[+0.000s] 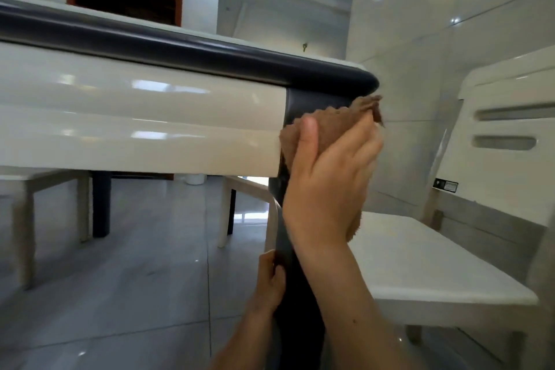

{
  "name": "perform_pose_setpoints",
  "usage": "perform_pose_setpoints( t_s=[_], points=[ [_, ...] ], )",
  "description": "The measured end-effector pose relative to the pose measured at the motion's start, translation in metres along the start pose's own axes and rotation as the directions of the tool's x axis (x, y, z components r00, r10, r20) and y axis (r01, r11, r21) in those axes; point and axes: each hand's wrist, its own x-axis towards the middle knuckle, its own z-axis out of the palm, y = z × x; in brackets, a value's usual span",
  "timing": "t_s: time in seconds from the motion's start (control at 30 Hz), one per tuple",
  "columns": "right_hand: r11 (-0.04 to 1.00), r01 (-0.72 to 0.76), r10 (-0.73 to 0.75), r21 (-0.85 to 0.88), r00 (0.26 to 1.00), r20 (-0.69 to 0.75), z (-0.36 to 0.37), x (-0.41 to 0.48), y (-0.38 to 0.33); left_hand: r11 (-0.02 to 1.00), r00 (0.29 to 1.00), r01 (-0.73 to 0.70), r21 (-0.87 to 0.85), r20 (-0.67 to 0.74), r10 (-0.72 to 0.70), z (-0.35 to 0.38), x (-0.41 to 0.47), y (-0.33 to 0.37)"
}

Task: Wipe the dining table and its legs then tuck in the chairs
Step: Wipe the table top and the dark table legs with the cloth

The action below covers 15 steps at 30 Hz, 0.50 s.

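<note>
The glossy cream dining table with its rounded dark navy edge band fills the left and middle of the view, seen from low down near its corner, so that its long side apron runs from the left edge to the corner post. Below it stretches a grey tiled floor, shiny with reflections. To the right, just beside the table's corner, stands a white wooden chair with a slotted backrest, its flat seat facing the table and not tucked under it; a second pale chair shows at the left under the tabletop, with more pale legs further back. The dark navy table leg drops from the corner down the middle of the frame, and another dark leg stands far behind under the table. The right hand presses a brown terry cloth flat against the top of this near leg, right under the corner of the tabletop, thumb up and fingers wrapped over the fabric, gripping it. The left hand sits lower, its fingers curled around the left side of the same leg, clasping it.
</note>
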Motion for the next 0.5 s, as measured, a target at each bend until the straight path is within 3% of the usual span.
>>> perform_pose_setpoints(
  t_s=[0.1, 0.17, 0.23, 0.3, 0.37, 0.5],
  points=[
    [0.954, -0.152, 0.151, 0.259, 0.988, 0.025, -0.007, 0.034, 0.024, 0.998, 0.998, 0.066, -0.01, 0.021, -0.066, -0.001, 0.005, 0.008],
    [0.925, -0.207, 0.205, 0.32, 0.978, 0.04, -0.01, 0.039, 0.032, 0.995, 0.996, 0.083, -0.057, 0.027, -0.081, -0.002, 0.0, 0.01],
    [0.951, -0.153, 0.138, 0.267, 0.988, 0.075, -0.008, 0.019, 0.022, 0.996, 0.997, 0.077, -0.046, 0.01, -0.076, -0.004, 0.0, 0.003],
    [0.999, -0.018, 0.012, 0.047, 0.994, 0.112, -0.005, 0.001, 0.002, 0.993, 0.993, 0.113, -0.041, -0.015, -0.113, -0.005, 0.009, -0.004],
    [1.0, -0.004, 0.007, -0.028, 0.994, 0.109, -0.004, 0.003, -0.009, 0.99, 0.99, 0.142, -0.018, 0.014, -0.142, -0.004, 0.021, -0.011],
    [0.946, -0.084, 0.051, 0.314, 0.992, 0.113, -0.012, 0.028, 0.02, 0.99, 0.991, 0.111, 0.092, 0.064, -0.117, -0.005, 0.022, -0.008]
  ],
)
